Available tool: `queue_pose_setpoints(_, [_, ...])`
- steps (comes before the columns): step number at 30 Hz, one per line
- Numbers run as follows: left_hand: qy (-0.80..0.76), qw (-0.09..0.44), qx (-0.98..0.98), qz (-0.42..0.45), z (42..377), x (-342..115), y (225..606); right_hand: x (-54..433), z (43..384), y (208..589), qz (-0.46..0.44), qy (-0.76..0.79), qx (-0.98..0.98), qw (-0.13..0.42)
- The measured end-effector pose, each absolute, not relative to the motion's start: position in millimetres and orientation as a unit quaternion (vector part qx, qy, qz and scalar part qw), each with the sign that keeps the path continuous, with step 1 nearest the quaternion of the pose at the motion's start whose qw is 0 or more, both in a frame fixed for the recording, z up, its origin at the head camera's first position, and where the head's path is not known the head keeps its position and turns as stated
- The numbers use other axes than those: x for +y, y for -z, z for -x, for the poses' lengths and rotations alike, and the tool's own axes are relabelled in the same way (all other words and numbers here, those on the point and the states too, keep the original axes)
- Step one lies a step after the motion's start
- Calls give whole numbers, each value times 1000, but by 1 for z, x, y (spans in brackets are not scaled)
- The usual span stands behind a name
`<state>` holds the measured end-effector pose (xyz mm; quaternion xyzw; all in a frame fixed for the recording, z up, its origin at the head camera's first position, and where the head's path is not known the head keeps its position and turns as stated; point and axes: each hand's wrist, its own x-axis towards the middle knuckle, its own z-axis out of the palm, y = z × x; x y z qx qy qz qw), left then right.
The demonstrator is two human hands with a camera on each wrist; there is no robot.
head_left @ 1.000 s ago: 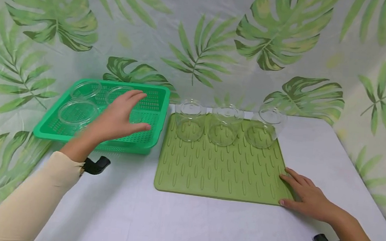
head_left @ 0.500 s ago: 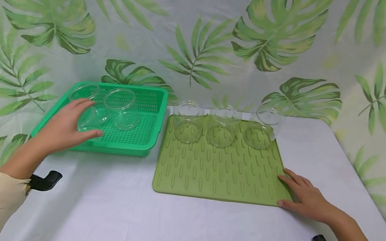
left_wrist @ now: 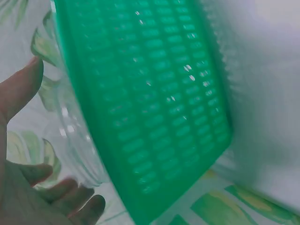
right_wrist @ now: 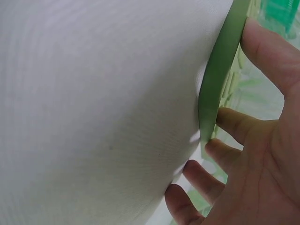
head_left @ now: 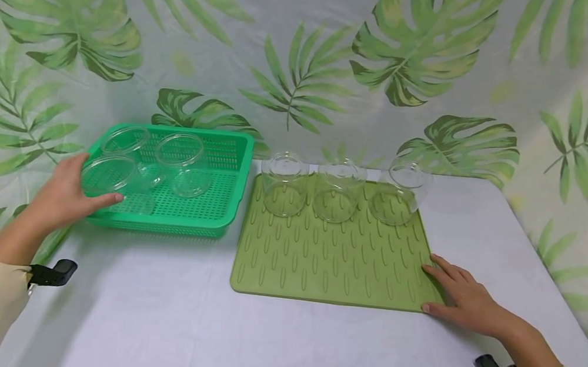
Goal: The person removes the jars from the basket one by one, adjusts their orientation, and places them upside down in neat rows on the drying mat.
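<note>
My left hand (head_left: 65, 196) is at the left end of a green plastic basket (head_left: 205, 226), thumb and fingers spread about the rim of the front-left clear glass cup (head_left: 110, 173). In the left wrist view, that cup's rim (left_wrist: 77, 140) shows above the basket edge, between thumb and fingers. Two more clear cups stand behind it in the basket, one at the back left (head_left: 125, 139) and one farther right (head_left: 180, 149). My right hand (head_left: 469, 298) rests with extended fingers on the right edge of a green ribbed mat (head_left: 328, 269).
Three clear glass cups stand in a row along the back of the mat: a left one (head_left: 284, 197), a middle one (head_left: 336, 202) and a right one (head_left: 395, 205). A white cloth (head_left: 257, 345) covers the table, and a leaf-patterned curtain (head_left: 321, 9) hangs behind.
My left hand has moved left and down from above the middle of the basket to the front-left cup. The right hand has stayed on the mat's edge.
</note>
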<state>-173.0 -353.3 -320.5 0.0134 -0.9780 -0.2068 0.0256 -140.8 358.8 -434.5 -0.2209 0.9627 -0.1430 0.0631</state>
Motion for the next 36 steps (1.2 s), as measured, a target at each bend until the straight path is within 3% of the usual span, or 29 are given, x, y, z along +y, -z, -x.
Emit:
queue_pose_setpoints(6, [183, 16, -981, -68, 178, -363, 327, 358, 143, 435, 225, 138, 963, 60])
queue_pose_setpoints(16, [201, -90, -969, -115, 188, -362, 336, 356, 142, 433, 220, 146, 962, 72])
queue_pose_setpoints(36, [236, -72, -961, -125, 183, -360, 344, 358, 141, 432, 220, 141, 963, 72])
